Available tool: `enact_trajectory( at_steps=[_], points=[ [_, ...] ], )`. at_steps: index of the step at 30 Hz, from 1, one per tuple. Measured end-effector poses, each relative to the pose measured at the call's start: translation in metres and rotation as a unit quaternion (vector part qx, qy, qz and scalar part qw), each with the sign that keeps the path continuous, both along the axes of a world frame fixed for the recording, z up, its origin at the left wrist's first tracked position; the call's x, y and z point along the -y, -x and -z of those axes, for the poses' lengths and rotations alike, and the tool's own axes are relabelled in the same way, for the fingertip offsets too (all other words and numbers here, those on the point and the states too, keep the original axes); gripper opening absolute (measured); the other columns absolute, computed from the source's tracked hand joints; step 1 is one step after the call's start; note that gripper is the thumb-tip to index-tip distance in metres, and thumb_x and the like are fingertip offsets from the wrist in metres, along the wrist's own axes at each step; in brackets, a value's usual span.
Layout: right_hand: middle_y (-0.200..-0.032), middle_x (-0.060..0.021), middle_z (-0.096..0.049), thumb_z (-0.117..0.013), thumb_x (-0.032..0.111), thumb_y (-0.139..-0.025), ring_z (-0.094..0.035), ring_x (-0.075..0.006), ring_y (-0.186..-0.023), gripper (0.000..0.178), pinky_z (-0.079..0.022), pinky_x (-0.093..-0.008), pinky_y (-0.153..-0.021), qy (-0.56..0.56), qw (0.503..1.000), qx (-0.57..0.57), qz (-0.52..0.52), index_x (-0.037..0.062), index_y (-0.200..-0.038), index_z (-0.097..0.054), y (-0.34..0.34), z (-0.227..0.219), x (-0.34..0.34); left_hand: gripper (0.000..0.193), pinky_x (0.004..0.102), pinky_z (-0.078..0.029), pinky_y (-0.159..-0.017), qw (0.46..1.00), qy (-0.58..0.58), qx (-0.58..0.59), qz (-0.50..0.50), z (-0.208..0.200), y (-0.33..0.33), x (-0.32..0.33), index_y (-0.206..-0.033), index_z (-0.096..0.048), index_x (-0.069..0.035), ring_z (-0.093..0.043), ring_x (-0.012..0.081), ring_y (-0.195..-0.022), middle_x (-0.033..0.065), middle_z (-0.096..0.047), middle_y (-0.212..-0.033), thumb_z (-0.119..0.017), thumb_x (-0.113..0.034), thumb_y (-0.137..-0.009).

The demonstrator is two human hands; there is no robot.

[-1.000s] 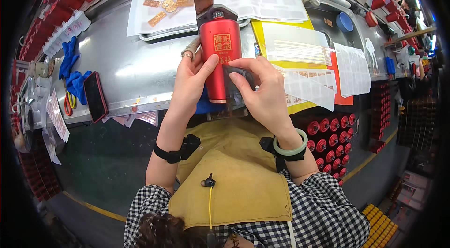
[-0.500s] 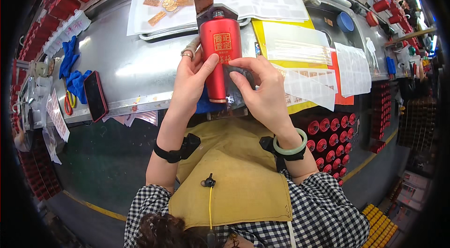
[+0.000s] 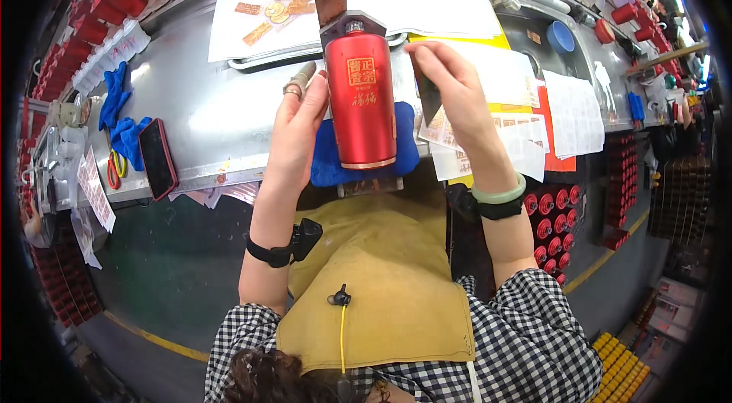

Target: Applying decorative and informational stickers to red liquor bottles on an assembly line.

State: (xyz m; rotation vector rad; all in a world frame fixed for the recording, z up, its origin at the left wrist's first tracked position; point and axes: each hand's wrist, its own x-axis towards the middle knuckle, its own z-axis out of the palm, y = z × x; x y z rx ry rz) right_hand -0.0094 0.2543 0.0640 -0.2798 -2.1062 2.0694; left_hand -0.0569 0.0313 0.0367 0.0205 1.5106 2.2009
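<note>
A red bottle [image 3: 361, 113] with gold emblem and lettering lies in front of me. Its neck meets a dark holder [image 3: 352, 20] at the foot of a brown upright bar, and its base rests over a blue cloth [image 3: 328, 159]. My left hand [image 3: 297, 117] is at the bottle's left side, fingers stretched out and one wearing a beige finger cover. Whether it touches the bottle, I cannot tell. To the right of the bottle, my right hand [image 3: 454, 90] pinches a thin dark flat piece [image 3: 427, 92], apart from the bottle.
Sheets with gold stickers [image 3: 263, 18] lie at the back. Further label sheets [image 3: 518, 132] cover yellow and red boards at right. At left are a phone [image 3: 158, 159], blue gloves [image 3: 126, 136] and scissors [image 3: 115, 166]. A blue cup [image 3: 561, 35] stands far right.
My right hand has moved off the bottle to the right with the dark flat piece. My left hand has drawn back from the bottle's front, uncovering its lower lettering.
</note>
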Motion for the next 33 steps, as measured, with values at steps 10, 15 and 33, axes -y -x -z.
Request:
enact_trajectory(
  at_steps=[10, 15, 33],
  points=[
    [-0.087, 0.0058, -0.056, -0.083, 0.034, -0.092, -0.048, -0.0034, -0.081, 0.036, -0.040, -0.0216, -0.070, -0.002, 0.996, 0.093, 0.001, 0.0071, -0.104, -0.063, 0.022, 0.022, 0.025, 0.079, 0.0374, -0.047, -0.112, 0.998, 0.001, -0.053, 0.041, 0.003, -0.011, -0.013, -0.159, -0.031, -0.001, -0.056, 0.0214, -0.135, 0.0168, -0.055, -0.149, -0.077, -0.013, -0.096],
    [-0.090, 0.0014, -0.056, -0.085, 0.029, -0.090, -0.052, -0.0076, -0.079, 0.037, -0.045, -0.0244, -0.067, 0.012, 0.995, 0.096, 0.015, 0.0052, -0.103, -0.059, 0.021, 0.013, 0.032, 0.077, 0.0378, -0.046, -0.114, 0.998, 0.016, -0.057, 0.033, 0.003, -0.012, -0.014, -0.159, -0.031, 0.000, -0.055, 0.0220, -0.137, 0.0159, -0.053, -0.151, -0.075, -0.012, -0.097],
    [-0.089, -0.0010, -0.059, -0.086, 0.032, -0.088, -0.054, -0.0089, -0.078, 0.040, -0.047, -0.0259, -0.066, -0.012, 0.996, 0.084, 0.017, 0.0042, -0.101, -0.060, 0.022, 0.016, 0.031, 0.072, 0.0381, -0.044, -0.116, 0.998, -0.010, -0.048, 0.031, 0.006, -0.010, -0.015, -0.159, -0.031, 0.000, -0.052, 0.0221, -0.140, 0.0169, -0.050, -0.154, -0.071, -0.015, -0.100]
  ],
)
